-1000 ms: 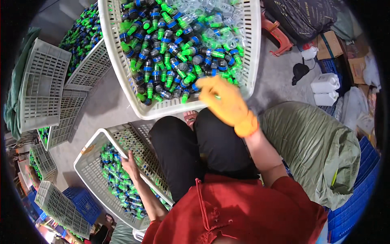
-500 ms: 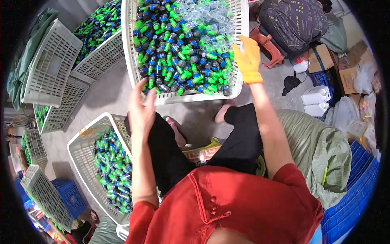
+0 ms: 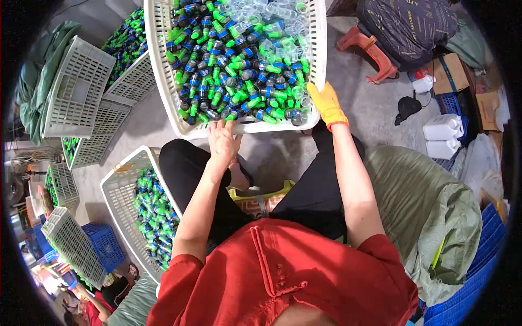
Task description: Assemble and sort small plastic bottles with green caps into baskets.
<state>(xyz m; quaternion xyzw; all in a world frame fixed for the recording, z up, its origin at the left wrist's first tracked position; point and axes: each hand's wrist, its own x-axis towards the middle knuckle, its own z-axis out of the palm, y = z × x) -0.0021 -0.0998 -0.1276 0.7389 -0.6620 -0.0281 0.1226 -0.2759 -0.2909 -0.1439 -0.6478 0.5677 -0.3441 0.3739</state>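
A white plastic basket (image 3: 158, 70) in front of me is heaped with small dark bottles (image 3: 204, 87) that have green tops and blue bands. Clear plastic cups (image 3: 283, 17) lie on top at its far right. My bare left hand (image 3: 223, 141) hooks its fingers over the near rim, left of the middle. In an orange-yellow glove, my right hand (image 3: 327, 106) grips the rim at the near right corner, thumb on the inside. Both palms are partly hidden.
Another white basket of such bottles (image 3: 126, 204) stands by my left leg. More crates (image 3: 81, 87) are stacked at the far left. A red stool (image 3: 375, 51), white jugs (image 3: 443, 127) and a grey-green sack (image 3: 429, 217) are to my right. A person in red (image 3: 98, 307) is at the lower left.
My left hand has moved right from the near left corner onto the near rim. My right hand has come lower on the right rim. The basket sits slightly further left and up in view.
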